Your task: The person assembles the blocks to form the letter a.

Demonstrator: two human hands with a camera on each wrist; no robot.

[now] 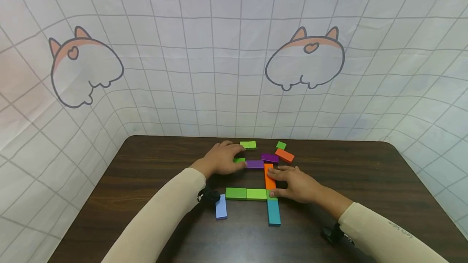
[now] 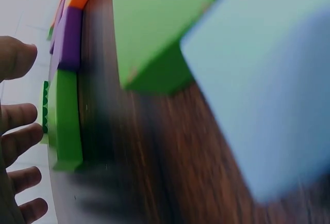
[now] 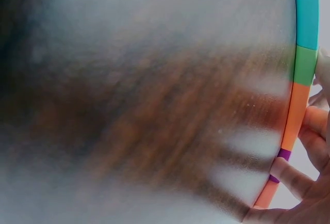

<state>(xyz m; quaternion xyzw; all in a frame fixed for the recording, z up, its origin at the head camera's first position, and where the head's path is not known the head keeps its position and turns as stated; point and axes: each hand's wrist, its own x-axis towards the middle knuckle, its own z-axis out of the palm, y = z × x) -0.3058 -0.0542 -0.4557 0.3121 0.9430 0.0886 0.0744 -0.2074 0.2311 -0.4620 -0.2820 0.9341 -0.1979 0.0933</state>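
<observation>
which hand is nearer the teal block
Right. The right hand is just beyond the teal block, its thumb at the adjoining green block; the left hand is farther off, beyond and to the left.

Printed sheeting [image 1: 204, 52] on three sides of the table [image 1: 347, 169] suggests a screened-off booth.

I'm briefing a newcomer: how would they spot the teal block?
On the dark table, find the right hand at an orange block. From there toward the wearer, past a green block, lies the teal block, the only teal piece in view.
</observation>
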